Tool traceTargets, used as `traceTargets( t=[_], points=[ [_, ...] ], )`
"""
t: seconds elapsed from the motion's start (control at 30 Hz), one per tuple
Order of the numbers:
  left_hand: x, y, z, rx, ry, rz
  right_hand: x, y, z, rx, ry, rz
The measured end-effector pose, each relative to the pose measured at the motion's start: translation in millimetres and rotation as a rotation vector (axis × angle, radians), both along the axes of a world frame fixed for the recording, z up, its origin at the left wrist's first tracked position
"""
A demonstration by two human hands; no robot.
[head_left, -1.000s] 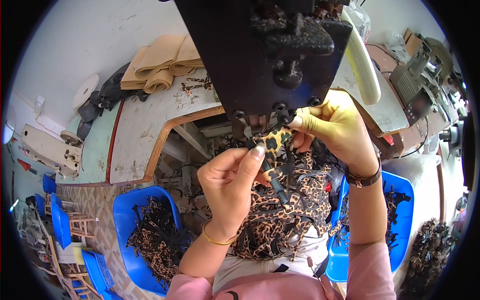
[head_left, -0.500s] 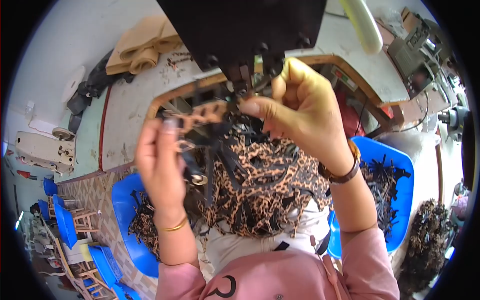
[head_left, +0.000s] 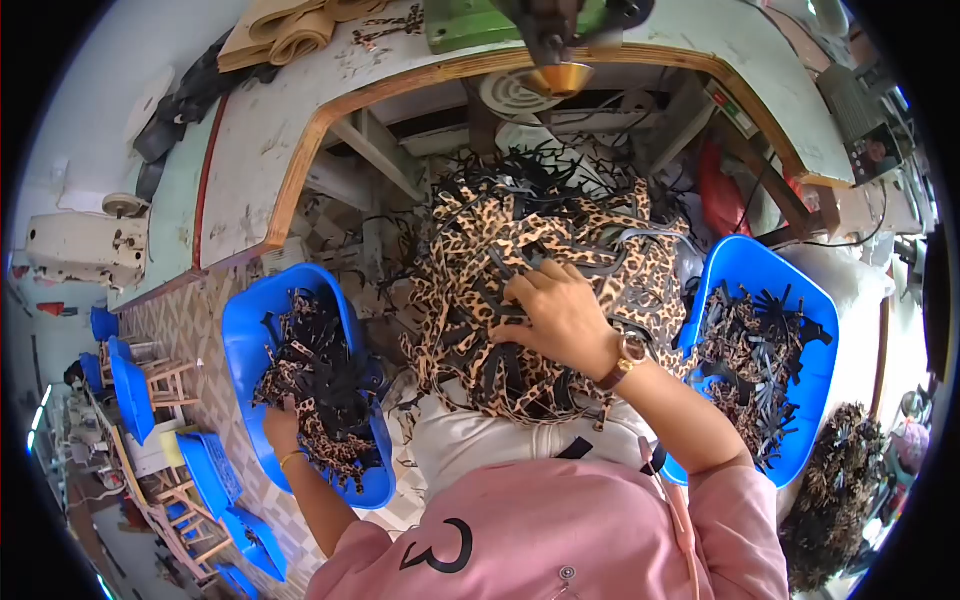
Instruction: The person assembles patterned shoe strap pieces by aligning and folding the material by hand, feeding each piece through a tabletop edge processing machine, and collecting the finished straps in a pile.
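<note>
A large heap of leopard-print and black fabric straps (head_left: 460, 235) lies across my lap and reaches under the table. My right hand (head_left: 565, 318) rests on the heap, palm down, with bent fingers and the thumb apart from them. No strap can be made out in its grip. To the left, my left hand (head_left: 283, 428) is at a blue basin (head_left: 338, 285), touching a pile of black and leopard-print pieces (head_left: 322, 375) in it. The fingertips there are partly hidden by the pieces, so their grip does not show.
A second blue basin (head_left: 815, 385) on the right holds more strips. The table's curved wooden edge (head_left: 300, 165) surrounds the heap. Above it hangs a dark machine head with a brass-coloured cup (head_left: 562, 80). Brown rolled sheets (head_left: 290, 35) lie on the tabletop.
Both hands have come down from the machine. My left hand has gone to the left basin, my right to the heap. The leopard-print piece is no longer between them. The view has tilted down.
</note>
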State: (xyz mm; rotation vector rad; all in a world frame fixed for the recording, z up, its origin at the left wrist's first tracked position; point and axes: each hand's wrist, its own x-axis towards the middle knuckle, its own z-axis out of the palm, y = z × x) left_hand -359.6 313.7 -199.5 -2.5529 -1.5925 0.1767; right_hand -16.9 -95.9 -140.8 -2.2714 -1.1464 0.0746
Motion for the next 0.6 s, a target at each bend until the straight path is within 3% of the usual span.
traceTargets(
  t=[0.1, 0.17, 0.23, 0.3, 0.4, 0.47, 0.53, 0.57, 0.6],
  points=[
    [58, -24, 33, 0.066, -0.092, -0.046, -3, 9, 2, -0.031, 0.077, 0.102],
    [111, -46, 70, 0.068, -0.36, -0.322, -5, 8, 22, 0.001, 0.127, 0.109],
    [177, -98, 116, -0.537, -0.767, -0.397, 1, 3, 47, 0.142, 0.308, 0.169],
    [226, -161, 152, -0.972, -0.884, -0.598, 12, -6, 86, 0.2, 0.428, 0.244],
    [277, -219, 192, -1.177, -0.751, -0.97, 27, -22, 138, 0.25, 0.542, 0.21],
    [301, -236, 207, -1.226, -0.721, -1.091, 43, -38, 163, 0.275, 0.54, 0.156],
    [321, -253, 216, -1.209, -1.0, -1.166, 61, -51, 181, 0.333, 0.506, 0.116],
    [330, -260, 218, -1.207, -1.006, -1.188, 69, -54, 190, 0.379, 0.554, 0.086],
    [339, -266, 220, -1.126, -1.04, -1.203, 83, -56, 199, 0.355, 0.416, 0.121]
  ],
)
